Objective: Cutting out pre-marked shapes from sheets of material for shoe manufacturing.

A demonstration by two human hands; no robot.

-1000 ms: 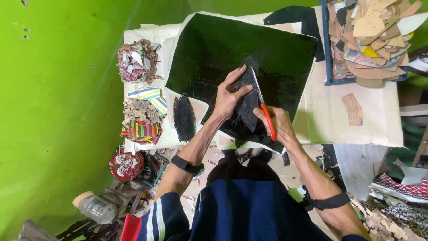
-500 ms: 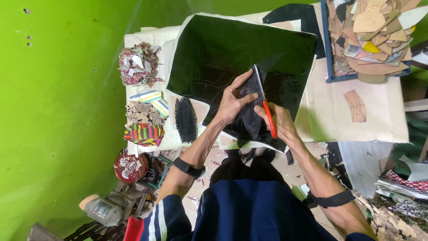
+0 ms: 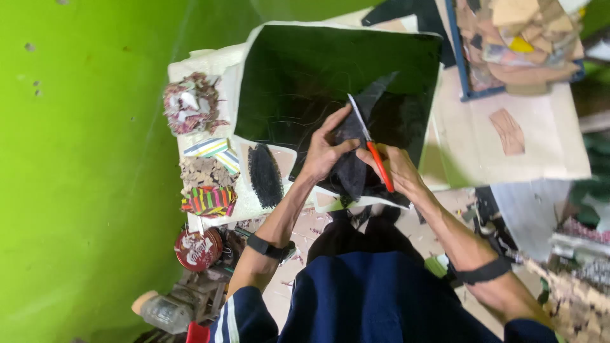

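Cutting is partway, we judge: the scissors (image 3: 370,149), red handles, steel blades, sit mid-piece in the dark fuzzy fabric (image 3: 351,166). Our left hand (image 3: 323,151) pinches that fabric, our right hand (image 3: 397,168) closes round the scissors. Both hover at 6 o'clock of the glossy black sheet (image 3: 318,76) on the cream counter (image 3: 546,140). An oval black cutout (image 3: 265,176) lies at 9 o'clock.

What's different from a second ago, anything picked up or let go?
Nothing picked up or let go. The left hand still pins the dark piece; the right hand keeps its grip on the orange-handled scissors, whose blades now lie a bit further along the piece. The black sheet and scrap piles stayed put.
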